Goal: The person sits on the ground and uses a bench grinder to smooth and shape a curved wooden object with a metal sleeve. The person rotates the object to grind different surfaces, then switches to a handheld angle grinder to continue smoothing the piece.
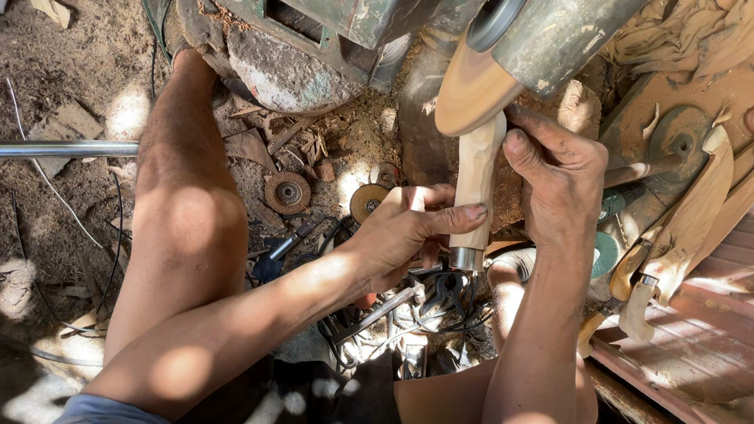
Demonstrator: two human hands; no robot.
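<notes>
We see both hands closed on the wooden handle (474, 189), left hand (403, 228) near its metal ferrule, right hand (557, 178) up top, tip against the sanding disc (471, 93). Best press lightly, rotate evenly, fingers off disc.

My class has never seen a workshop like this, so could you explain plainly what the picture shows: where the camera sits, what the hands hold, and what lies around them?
The camera sits on the person's head and looks down at their arms and knees. Both hands grip one pale wooden handle with a metal collar at its lower end. The left hand holds it low, the right hand higher. Its top end meets a tan sanding disc on a worn green machine. Below, on the dusty ground, lie spare abrasive discs, tools and wood chips. More carved wooden handles rest at the right.
</notes>
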